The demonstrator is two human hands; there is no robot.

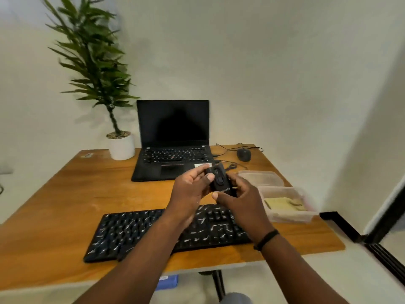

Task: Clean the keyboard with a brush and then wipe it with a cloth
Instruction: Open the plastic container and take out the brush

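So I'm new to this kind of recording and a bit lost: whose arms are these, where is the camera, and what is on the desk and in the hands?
There is no machine here. The arms belong to a person wearing a wide-angle camera on the head, so you look forward and down as they do; that also bends the edges of the picture.

The left hand and right hand together hold a small black gadget above the desk; it may be the brush tool, but I cannot tell.

Nearest lies a black keyboard flecked with pale debris. Behind it stands an open laptop with a dark screen, a potted plant to its left, and a wired mouse to its right. On the right are two clear plastic containers; the nearer one holds something yellowish, perhaps the cloth.
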